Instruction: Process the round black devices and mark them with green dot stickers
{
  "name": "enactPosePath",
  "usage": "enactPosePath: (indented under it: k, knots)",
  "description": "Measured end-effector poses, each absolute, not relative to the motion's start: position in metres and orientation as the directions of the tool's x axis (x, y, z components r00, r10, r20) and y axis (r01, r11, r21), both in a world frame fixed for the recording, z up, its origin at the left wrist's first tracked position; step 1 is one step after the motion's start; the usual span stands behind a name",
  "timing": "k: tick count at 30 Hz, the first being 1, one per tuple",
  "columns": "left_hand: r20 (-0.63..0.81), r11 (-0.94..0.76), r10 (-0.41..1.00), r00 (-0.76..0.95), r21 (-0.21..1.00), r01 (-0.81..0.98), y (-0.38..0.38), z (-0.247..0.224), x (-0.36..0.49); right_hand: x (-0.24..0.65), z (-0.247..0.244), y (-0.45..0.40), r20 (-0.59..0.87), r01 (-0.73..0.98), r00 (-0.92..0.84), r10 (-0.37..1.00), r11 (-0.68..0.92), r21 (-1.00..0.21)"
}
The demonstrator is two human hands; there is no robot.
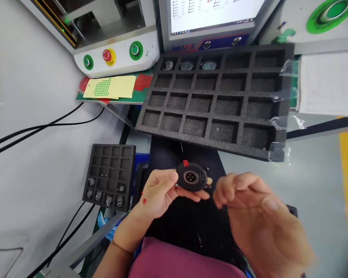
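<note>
My left hand (159, 193) grips a round black smartwatch case (191, 177) between thumb and fingers. Its back faces up, showing a circular sensor window, and a small red sticker (186, 163) sits on its far edge. To the right, my right hand (255, 216) is apart from the watch case, palm partly up, with loosely curled fingers and the thumb away from them. Nothing shows in it, and it is a little blurred. Beyond both hands lies a black foam tray (210, 119) with square pockets; a few round watch pieces (186, 65) sit in its far row.
At lower left, a smaller foam tray (105, 160) holds several watch cases (99, 195). Behind stand a machine with a red stop button (107, 55) and green-ringed buttons, and a monitor (211, 15). Yellow sticker cards (124, 85) lie on the shelf. Black cables (52, 123) run at left.
</note>
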State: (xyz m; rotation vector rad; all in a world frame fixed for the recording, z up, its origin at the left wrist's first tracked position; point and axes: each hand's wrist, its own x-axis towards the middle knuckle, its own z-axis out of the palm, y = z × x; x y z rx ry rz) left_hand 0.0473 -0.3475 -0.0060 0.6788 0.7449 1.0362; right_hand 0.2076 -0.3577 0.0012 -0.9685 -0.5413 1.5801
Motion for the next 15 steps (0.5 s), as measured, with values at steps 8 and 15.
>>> enactPosePath:
  k: [8,15]
  knots:
    - [-0.286,0.341,0.919,0.27,0.922,-0.185,-0.36,0.001,0.056,0.192,-0.004,-0.362,-0.288,-0.493,-0.136,0.948,-0.317,-0.81]
    - [-0.19,0.17,0.96,0.204,0.979,0.11,-0.356,0.012,0.061,0.178,0.002,-0.357,-0.305,-0.537,-0.122,0.944,-0.322,-0.78]
